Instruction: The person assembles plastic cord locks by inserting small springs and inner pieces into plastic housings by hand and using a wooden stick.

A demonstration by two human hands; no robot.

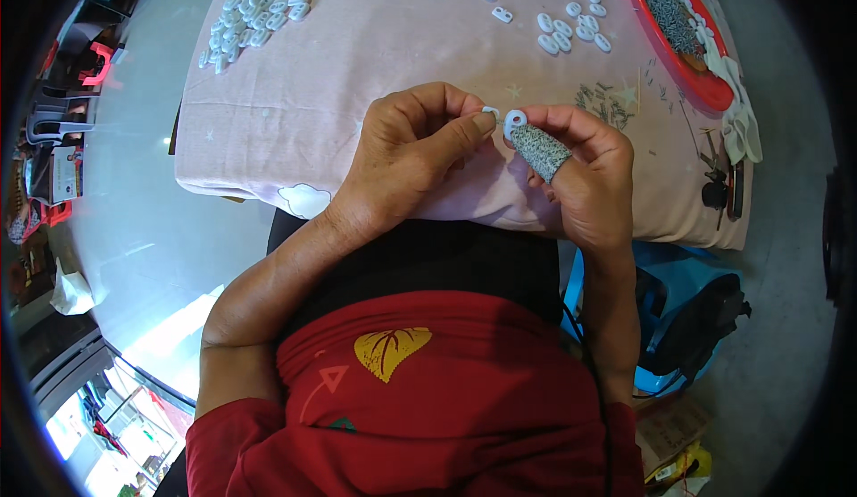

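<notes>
Pinching a white oval piece (510,130) in the right hand (596,180), above the table (384,33) by its near edge, I have the left hand (406,153) gripping a small white part (492,111) just beside it. Similar pieces (254,20) heap toward the left edge; a red tray (711,95) sits at the right.

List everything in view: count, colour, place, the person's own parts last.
Table: one, pink cloth, ahead
Piled pieces: many, white, table's far left
Loose pieces: about twenty, white, table's far side
Tray: one, red, table's right edge
Metal bits: many, grey, in and beside tray
Glove: one or more, white, beside tray
Keys: bunch, dark, near right
Plastic seat: one, blue, lower right
Bag-like item: one, black, by seat
Clutter: uncountable, mixed, far left
Held pieces: two, white, centre
Thumb cover: one, grey, right side
Shirt: one, red, lower centre
Left fingers: one set, gripping one piece
Right fingers: one set, gripping one piece
</notes>
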